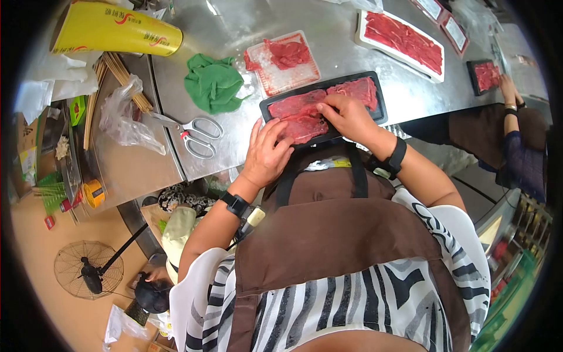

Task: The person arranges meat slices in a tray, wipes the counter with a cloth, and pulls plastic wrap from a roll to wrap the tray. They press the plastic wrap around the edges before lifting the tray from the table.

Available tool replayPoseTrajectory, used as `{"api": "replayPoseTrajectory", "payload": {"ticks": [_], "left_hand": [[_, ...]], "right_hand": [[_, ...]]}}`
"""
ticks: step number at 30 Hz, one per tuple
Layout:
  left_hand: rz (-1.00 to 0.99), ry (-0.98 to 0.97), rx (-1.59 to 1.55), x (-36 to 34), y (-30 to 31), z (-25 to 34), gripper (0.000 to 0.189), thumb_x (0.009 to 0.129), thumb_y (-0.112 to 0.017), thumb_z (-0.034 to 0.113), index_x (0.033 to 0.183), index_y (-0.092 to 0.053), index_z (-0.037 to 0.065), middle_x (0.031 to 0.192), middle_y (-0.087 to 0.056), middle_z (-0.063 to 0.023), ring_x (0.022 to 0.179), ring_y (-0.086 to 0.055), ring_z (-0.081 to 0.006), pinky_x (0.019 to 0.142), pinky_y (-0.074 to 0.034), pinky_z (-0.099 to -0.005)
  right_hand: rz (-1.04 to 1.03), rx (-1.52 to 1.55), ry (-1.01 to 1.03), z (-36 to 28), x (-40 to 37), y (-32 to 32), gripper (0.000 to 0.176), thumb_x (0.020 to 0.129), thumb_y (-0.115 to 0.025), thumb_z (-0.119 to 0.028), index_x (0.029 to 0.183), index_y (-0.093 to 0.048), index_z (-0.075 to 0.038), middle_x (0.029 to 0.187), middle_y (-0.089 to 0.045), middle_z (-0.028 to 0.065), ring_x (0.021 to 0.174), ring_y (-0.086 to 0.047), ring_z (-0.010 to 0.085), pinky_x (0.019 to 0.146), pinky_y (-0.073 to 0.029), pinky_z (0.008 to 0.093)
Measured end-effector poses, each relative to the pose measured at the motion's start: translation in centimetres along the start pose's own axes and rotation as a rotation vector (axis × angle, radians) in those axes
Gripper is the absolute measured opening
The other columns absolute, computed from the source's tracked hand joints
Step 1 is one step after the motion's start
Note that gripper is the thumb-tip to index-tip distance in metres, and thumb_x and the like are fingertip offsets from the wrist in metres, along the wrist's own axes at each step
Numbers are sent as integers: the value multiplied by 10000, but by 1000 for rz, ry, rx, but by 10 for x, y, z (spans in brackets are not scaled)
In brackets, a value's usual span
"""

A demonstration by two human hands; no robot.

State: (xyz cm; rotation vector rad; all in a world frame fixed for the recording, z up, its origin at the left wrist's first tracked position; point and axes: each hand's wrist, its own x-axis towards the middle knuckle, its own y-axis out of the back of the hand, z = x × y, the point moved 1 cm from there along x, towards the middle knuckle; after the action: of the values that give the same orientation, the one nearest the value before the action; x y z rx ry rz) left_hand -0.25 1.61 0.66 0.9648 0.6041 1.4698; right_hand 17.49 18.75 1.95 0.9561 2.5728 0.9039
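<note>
Slices of raw red meat lie in a long black tray at the table's front edge. My right hand is over the tray's middle, thumb and fingertips pinched together on the edge of a meat slice. My left hand rests at the tray's near left corner. Its fingers are apart, with the tips touching the meat. Just behind stands a white tray with a red-patterned base, holding a few loose meat pieces.
A green cloth and scissors lie left, near a plastic bag, wooden skewers and a yellow roll. Right are a white meat-filled tray and a smaller black tray, beside a co-worker's hand.
</note>
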Motion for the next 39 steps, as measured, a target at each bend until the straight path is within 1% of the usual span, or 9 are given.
{"api": "replayPoseTrajectory", "payload": {"ticks": [2,9,12,15,17,18,22,35,39], "left_hand": [[-10,5,-6,0,1,0,244,762,-726,98,994,-651,94,1258,-547,-144,1232,-497,-353,1090,-300,-582],[-30,3,-1,-1,1,1,293,761,-730,104,1038,-635,91,1291,-536,-145,1252,-483,-355,1098,-288,-578],[-10,30,-17,1,3,5,409,762,-733,109,1151,-609,77,1331,-524,-142,1265,-478,-346,1108,-277,-570],[-35,-63,7,10,4,8,521,768,-734,124,1254,-565,47,1362,-512,-135,1278,-473,-325,1124,-265,-548],[-124,-65,63,17,-1,8,522,807,-704,207,1275,-561,26,1393,-497,-132,1314,-444,-281,1141,-260,-516],[-122,-67,62,18,-2,7,522,807,-704,207,1275,-561,26,1393,-497,-132,1314,-444,-281,1141,-260,-516],[-177,-35,90,16,-5,6,620,806,-713,236,1339,-502,1,1455,-443,-156,1374,-389,-306,1157,-245,-497],[-160,101,62,10,-7,6,758,817,-712,248,1431,-364,-30,1532,-300,-232,1434,-276,-376,1167,-190,-534],[10,115,51,-4,8,-1,599,812,-708,221,1330,-496,9,1402,-469,-173,1336,-411,-351,1148,-234,-525]], "right_hand": [[-30,83,-129,-1,9,-2,283,917,-603,-299,853,-668,-32,797,-644,207,762,-632,399,660,-484,480],[-5,-201,-208,-2,30,-3,312,898,-632,-340,854,-669,-33,780,-655,202,702,-638,413,615,-486,494],[101,-283,-192,-11,25,4,211,901,-642,-238,877,-642,-28,841,-675,163,707,-632,355,623,-465,452],[41,-373,203,-9,17,5,160,876,-638,-166,994,-667,-63,1024,-681,124,921,-640,310,795,-482,441],[-37,-383,609,-18,13,4,237,852,-631,-117,1081,-677,-78,1209,-625,82,1160,-554,272,1007,-402,474],[-133,-400,609,-12,11,-1,346,848,-643,-161,1181,-653,-71,1298,-582,66,1274,-468,264,1119,-289,515],[-166,-514,499,3,2,-1,446,858,-643,-240,1260,-602,-51,1341,-555,79,1306,-444,271,1152,-236,517],[-166,-580,404,8,-6,-2,576,883,-615,-336,1350,-505,-17,1514,-380,108,1439,-282,291,1175,-168,525],[-109,-461,444,0,-16,12,491,848,-666,-290,1257,-578,-32,1396,-497,133,1377,-374,292,1154,-207,546]]}}
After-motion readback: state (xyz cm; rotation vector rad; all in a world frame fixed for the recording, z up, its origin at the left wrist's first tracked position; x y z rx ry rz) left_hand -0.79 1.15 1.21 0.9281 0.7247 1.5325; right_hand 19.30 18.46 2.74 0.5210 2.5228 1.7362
